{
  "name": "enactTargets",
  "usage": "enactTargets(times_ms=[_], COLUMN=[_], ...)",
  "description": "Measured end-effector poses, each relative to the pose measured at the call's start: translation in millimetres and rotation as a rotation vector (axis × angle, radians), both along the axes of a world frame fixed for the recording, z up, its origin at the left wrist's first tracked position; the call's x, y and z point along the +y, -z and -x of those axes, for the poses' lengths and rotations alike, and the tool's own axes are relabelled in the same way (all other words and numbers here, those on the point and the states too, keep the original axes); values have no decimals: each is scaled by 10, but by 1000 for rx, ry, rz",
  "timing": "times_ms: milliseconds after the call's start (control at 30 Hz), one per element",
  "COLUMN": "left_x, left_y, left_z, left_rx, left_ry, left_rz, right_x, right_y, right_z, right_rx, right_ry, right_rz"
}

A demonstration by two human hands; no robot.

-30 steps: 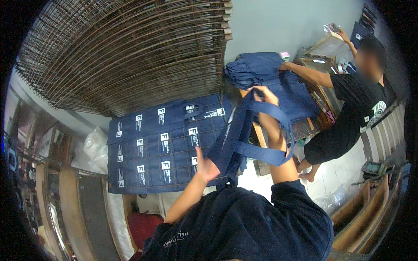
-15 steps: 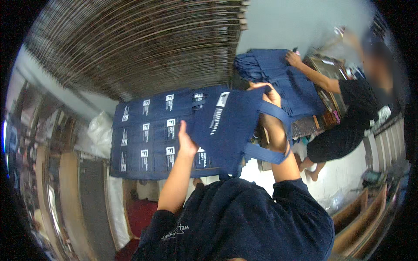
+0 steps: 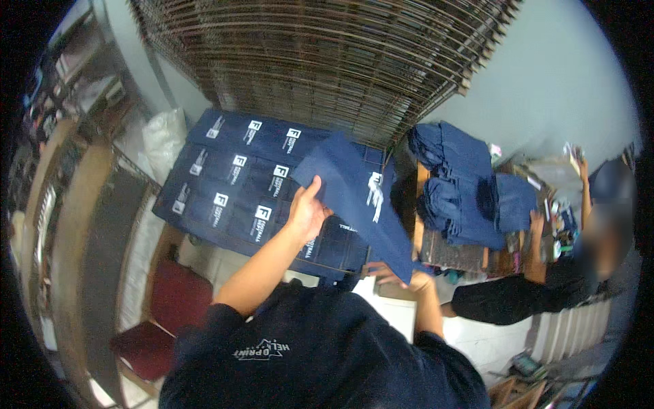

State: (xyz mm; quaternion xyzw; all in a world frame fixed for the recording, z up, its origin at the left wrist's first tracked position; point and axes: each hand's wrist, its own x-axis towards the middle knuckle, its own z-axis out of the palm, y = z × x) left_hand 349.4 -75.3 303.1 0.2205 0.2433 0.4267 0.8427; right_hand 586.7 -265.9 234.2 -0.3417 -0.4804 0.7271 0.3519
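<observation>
Against left fingers (image 3: pixel 321 214), navy bag (image 3: pixel 353 194)

One bag (image 3: pixel 351 194), turned aslant with a corner toward the wearer, straps no longer around the right forearm (image 3: pixel 430 313); right hand (image 3: pixel 407 278), shifted from the bag's far end to that corner, fingers spread.

I watch through the left of two wide fisheye cameras worn side by side on the person's head. My view looks down and forward, upright and unmirrored, with straight edges bending toward a dark round rim. The shirt (image 3: pixel 320 347) fills the lower edge, nearest me; the left hand (image 3: pixel 310 217) and right hand (image 3: pixel 405 276) sit mid-frame, about arm's reach; the wire rack (image 3: pixel 327 61) and co-worker (image 3: pixel 504 305) stand farther out.
</observation>
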Motion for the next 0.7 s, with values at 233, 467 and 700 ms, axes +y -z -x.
enactTargets(times_ms=[233,467,700], left_x=[-232,23,250], left_y=[473,251,1403], left_z=[379,816,1232], left_rx=[267,170,844], left_ry=[-50,-28,0], left_rz=[41,122,195], right_x=[44,395,669], right_y=[297,-108,478], right_z=[366,326,421], right_rx=[936,481,-190], right_ry=[554,1090,895], right_rz=[258,351,705])
